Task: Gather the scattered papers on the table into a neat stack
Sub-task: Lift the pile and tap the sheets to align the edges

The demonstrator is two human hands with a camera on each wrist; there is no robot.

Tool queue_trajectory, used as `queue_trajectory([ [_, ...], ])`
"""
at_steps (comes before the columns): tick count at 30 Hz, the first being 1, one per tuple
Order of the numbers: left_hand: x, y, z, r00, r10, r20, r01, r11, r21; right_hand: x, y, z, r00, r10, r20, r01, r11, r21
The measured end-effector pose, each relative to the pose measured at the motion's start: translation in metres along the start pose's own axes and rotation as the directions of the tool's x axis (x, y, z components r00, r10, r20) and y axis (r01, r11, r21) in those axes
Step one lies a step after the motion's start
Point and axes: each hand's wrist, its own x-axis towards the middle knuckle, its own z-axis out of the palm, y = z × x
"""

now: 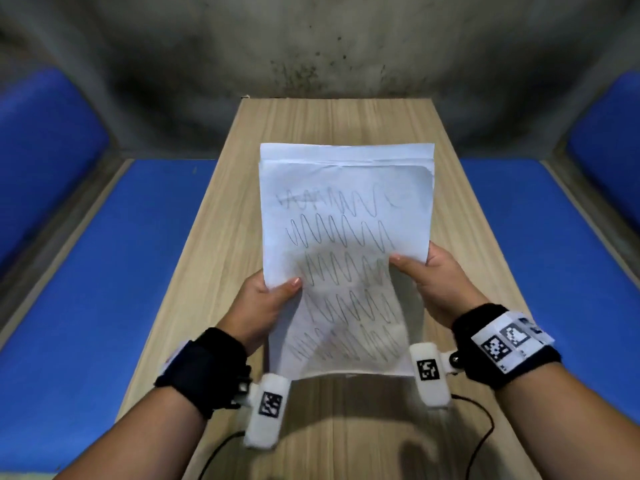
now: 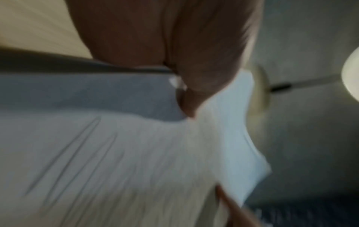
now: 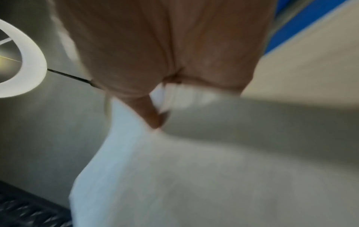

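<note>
A stack of white papers (image 1: 346,216) with pencil scribbles on the top sheet is held upright above the wooden table (image 1: 311,119). My left hand (image 1: 266,296) grips its left edge, thumb on the front. My right hand (image 1: 426,275) grips the right edge in the same way. The sheets' top edges are slightly uneven. The lower edge sits near the table top. In the blurred left wrist view my left hand (image 2: 186,86) pinches the papers (image 2: 136,161). In the blurred right wrist view my right hand (image 3: 155,92) pinches the papers (image 3: 174,176).
Blue cushioned benches (image 1: 86,254) (image 1: 554,237) run along both sides of the narrow table. A stained grey wall (image 1: 311,46) stands behind its far end. Black cables (image 1: 485,431) trail over the near table edge.
</note>
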Motion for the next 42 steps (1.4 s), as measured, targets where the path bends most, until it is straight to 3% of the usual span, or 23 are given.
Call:
queue_trajectory([
  [3, -0.004, -0.012, 0.028, 0.945, 0.247, -0.216, -0.157, 0.918, 0.365, -0.012, 0.017, 0.034, 0.964, -0.107, -0.245, 0.079, 0.99, -0.119],
  [5, -0.007, -0.012, 0.042, 0.884, 0.377, -0.275, -0.25, 0.881, 0.402, -0.024, 0.015, 0.053, 0.892, -0.266, -0.366, 0.191, 0.954, -0.23],
  [7, -0.008, -0.006, 0.044, 0.823, 0.458, -0.336, -0.326, 0.865, 0.382, -0.033, 0.01, 0.058, 0.823, -0.429, -0.371, 0.337, 0.896, -0.289],
  [9, -0.007, -0.002, 0.039, 0.785, 0.483, -0.388, -0.346, 0.861, 0.373, -0.036, 0.01, 0.052, 0.796, -0.494, -0.349, 0.403, 0.864, -0.303],
  [11, -0.005, -0.01, 0.029, 0.786, 0.459, -0.414, -0.311, 0.873, 0.377, -0.034, 0.023, 0.045, 0.809, -0.495, -0.318, 0.373, 0.85, -0.373],
  [14, -0.009, -0.042, 0.016, 0.863, 0.301, -0.405, -0.123, 0.904, 0.41, -0.037, 0.06, 0.035, 0.898, -0.358, -0.256, 0.24, 0.886, -0.398],
  [16, -0.016, -0.061, 0.008, 0.887, 0.247, -0.391, -0.07, 0.907, 0.415, -0.041, 0.08, 0.03, 0.922, -0.294, -0.251, 0.166, 0.888, -0.428],
  [19, -0.017, -0.049, 0.004, 0.866, 0.317, -0.387, -0.219, 0.936, 0.276, -0.037, 0.073, 0.027, 0.905, -0.339, -0.258, 0.234, 0.902, -0.364],
  [22, -0.009, -0.022, 0.004, 0.809, 0.456, -0.371, -0.412, 0.89, 0.197, -0.025, 0.056, 0.029, 0.864, -0.414, -0.285, 0.396, 0.91, -0.122],
  [27, 0.004, -0.006, 0.02, 0.795, 0.367, -0.483, -0.404, 0.914, 0.029, -0.009, 0.041, 0.047, 0.83, -0.415, -0.373, 0.426, 0.903, -0.056],
  [30, 0.004, 0.018, 0.024, 0.764, 0.392, -0.513, -0.478, 0.877, -0.042, -0.003, 0.023, 0.046, 0.77, -0.484, -0.415, 0.518, 0.855, -0.035],
  [32, 0.002, 0.022, 0.018, 0.758, 0.421, -0.498, -0.52, 0.851, -0.074, -0.004, 0.02, 0.044, 0.773, -0.509, -0.379, 0.523, 0.849, -0.073],
  [35, -0.003, 0.009, 0.01, 0.773, 0.355, -0.526, -0.438, 0.898, -0.037, -0.011, 0.034, 0.044, 0.829, -0.442, -0.344, 0.449, 0.891, -0.063],
  [38, -0.003, -0.008, 0.015, 0.777, 0.182, -0.603, -0.307, 0.945, -0.11, -0.013, 0.048, 0.05, 0.885, -0.323, -0.334, 0.334, 0.942, -0.028],
  [40, -0.002, -0.006, 0.022, 0.764, 0.131, -0.632, -0.286, 0.947, -0.149, -0.011, 0.046, 0.056, 0.875, -0.33, -0.356, 0.318, 0.943, -0.092],
  [42, 0.001, 0.006, 0.027, 0.766, 0.176, -0.618, -0.331, 0.932, -0.146, -0.008, 0.032, 0.061, 0.829, -0.393, -0.397, 0.407, 0.912, -0.052],
])
